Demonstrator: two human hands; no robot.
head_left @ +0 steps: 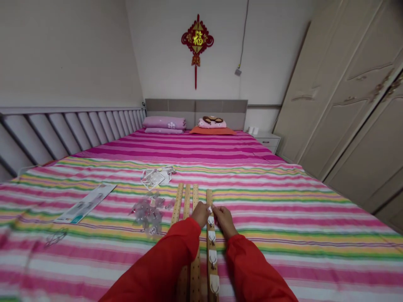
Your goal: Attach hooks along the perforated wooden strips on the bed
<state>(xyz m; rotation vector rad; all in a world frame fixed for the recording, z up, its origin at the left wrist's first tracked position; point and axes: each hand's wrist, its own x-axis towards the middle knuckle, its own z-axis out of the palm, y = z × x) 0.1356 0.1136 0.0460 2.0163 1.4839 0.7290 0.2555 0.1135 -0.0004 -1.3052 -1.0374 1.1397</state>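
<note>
Several long wooden strips with rows of holes lie side by side on a striped bed sheet. The rightmost strip carries a row of white hooks. My left hand and my right hand, both in red sleeves, meet at a small white hook on that strip. The fingers of both are closed in a pinch on it.
A pile of clear plastic hooks lies left of the strips, with opened packaging beyond and a long white card further left. Pillows sit at the headboard. A padded rail runs along the left, a wardrobe stands right.
</note>
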